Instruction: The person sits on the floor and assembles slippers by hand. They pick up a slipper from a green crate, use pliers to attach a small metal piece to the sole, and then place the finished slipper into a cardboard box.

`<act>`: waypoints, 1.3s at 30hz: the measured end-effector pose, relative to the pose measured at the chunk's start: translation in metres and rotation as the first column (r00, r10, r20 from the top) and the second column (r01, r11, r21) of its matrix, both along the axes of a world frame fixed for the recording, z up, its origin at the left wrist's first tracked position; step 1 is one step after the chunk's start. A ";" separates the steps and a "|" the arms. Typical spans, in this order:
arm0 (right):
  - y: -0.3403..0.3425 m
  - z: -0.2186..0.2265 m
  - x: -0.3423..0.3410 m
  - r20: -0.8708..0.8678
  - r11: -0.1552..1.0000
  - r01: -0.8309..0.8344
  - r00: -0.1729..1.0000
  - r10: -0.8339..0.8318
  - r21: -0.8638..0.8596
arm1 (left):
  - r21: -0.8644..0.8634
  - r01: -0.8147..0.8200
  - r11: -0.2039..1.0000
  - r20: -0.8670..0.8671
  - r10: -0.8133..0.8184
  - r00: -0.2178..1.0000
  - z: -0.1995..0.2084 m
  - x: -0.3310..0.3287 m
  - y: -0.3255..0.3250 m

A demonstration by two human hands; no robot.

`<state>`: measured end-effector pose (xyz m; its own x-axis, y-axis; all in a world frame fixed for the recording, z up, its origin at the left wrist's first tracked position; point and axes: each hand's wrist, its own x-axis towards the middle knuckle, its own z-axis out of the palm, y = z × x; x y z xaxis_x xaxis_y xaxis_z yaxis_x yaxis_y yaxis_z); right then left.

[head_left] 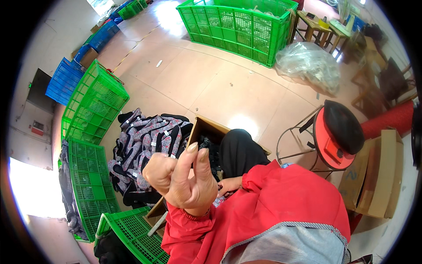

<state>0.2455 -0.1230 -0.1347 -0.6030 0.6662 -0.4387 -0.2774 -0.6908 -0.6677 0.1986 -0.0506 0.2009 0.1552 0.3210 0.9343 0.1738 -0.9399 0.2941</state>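
Raised close in front of me, my left hand (pixel 187 182) has thumb and forefinger tips brought near each other, pointing up, with the other fingers curled. Anything between the tips is too small to make out. Lower, at my lap, my right hand (pixel 229 185) is closed and partly hidden behind the left. A small dark bit shows at its fingers, and a scrap of patterned cloth (pixel 218 201) lies just below it. Beyond them stands an open cardboard box (pixel 203 125) with dark things inside. Left of it spreads a pile of grey-and-red patterned cloth pieces with black parts (pixel 147 141).
Green plastic crates (pixel 94 176) line my left side, with another green crate (pixel 136 235) close by. A large green crate (pixel 233 31) and a clear plastic bag (pixel 307 64) stand ahead. To the right are a red stool (pixel 327 152) bearing a black cushion (pixel 345 127), and cardboard (pixel 373 176).
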 end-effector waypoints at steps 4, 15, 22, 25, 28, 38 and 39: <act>0.001 -0.015 -0.003 -0.035 1.000 0.004 0.999 -0.003 0.024 | 0.037 -0.048 0.998 -0.057 0.051 0.997 0.000 0.010 0.000; 0.000 0.015 0.004 -0.002 0.999 -0.019 1.000 0.019 -0.035 | -0.115 -0.001 0.993 0.084 0.011 0.996 -0.012 0.029 0.012; 0.001 -0.001 -0.001 0.066 1.000 -0.017 0.998 0.016 0.006 | -0.560 0.369 0.741 0.346 -0.196 0.918 -0.011 0.043 0.011; 0.000 -0.025 -0.005 0.008 1.000 -0.012 1.000 0.012 0.021 | -0.540 0.349 0.766 0.314 -0.201 0.928 -0.015 0.047 0.009; 0.002 -0.012 -0.005 0.013 0.999 -0.031 0.999 0.030 0.021 | -0.556 0.357 0.750 0.333 -0.193 0.923 -0.020 0.046 0.012; 0.001 -0.008 -0.004 -0.016 1.000 -0.005 1.000 0.004 -0.025 | -0.294 0.045 0.955 0.065 -0.027 0.998 -0.035 0.045 0.021; 0.000 -0.011 -0.003 -0.058 0.999 -0.019 0.998 0.017 -0.033 | -0.204 -0.006 0.979 0.021 0.010 1.000 -0.034 0.044 0.024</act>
